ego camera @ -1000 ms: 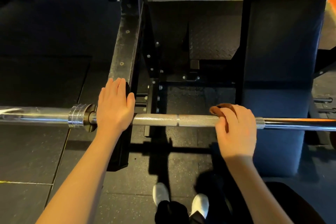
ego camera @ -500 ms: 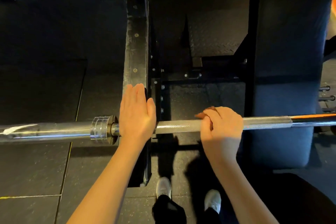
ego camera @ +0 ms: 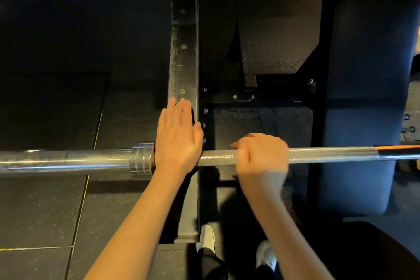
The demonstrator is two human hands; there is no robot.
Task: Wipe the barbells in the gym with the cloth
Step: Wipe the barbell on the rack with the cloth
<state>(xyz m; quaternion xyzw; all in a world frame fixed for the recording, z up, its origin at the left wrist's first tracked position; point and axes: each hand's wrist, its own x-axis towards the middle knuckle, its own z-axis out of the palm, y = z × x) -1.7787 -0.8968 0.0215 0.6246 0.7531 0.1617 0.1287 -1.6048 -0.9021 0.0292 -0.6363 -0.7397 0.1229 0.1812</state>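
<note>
The barbell lies across the view from 9 to 3 o'clock, cradled in the black rack upright that runs up toward 12. The right hand is clenched over the knurled shaft with the cloth wrapped under its fingers. Only a brownish scrap of it pokes out at the hand's 10 o'clock, and the hand is blurred with motion. The left hand is released and flat, palm down on the bar just to the 3 o'clock side of the collar, steadying it rather than gripping.

Over the last second the right hand has slid along the shaft toward 9 o'clock. It has left the far end of the knurling near the bench pad and closed most of the gap to the left hand, which has stayed put beside the collar.

That suggests the stroke has covered this stretch of knurling and is nearly at its limit. The short length under and beside the left hand, and the sleeve beyond the collar at 9 o'clock, look not yet wiped.
</note>
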